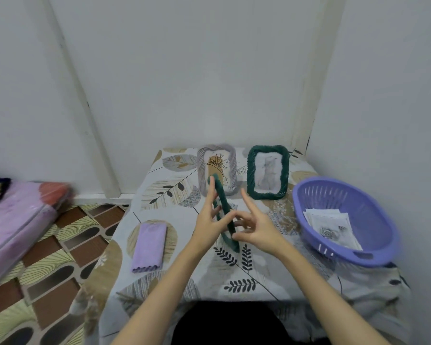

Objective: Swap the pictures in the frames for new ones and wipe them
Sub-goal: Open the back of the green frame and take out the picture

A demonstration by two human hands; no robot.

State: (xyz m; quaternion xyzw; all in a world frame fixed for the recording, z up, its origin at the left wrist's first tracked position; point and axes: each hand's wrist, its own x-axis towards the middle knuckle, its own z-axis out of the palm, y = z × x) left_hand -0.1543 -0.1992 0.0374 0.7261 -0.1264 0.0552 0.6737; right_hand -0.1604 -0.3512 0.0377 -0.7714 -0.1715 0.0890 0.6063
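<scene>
The dark green frame (225, 215) stood edge-on above the counter (184, 270), gripped along its rim by the left hand (209, 220) while the right hand (255, 229) pinched its back with two fingers, seemingly to work the backing free.

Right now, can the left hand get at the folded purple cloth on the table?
Probably not at once: the left hand is holding the green frame edge-on. The purple cloth lies uncovered on its side, so once freed, the way looks open.
</scene>
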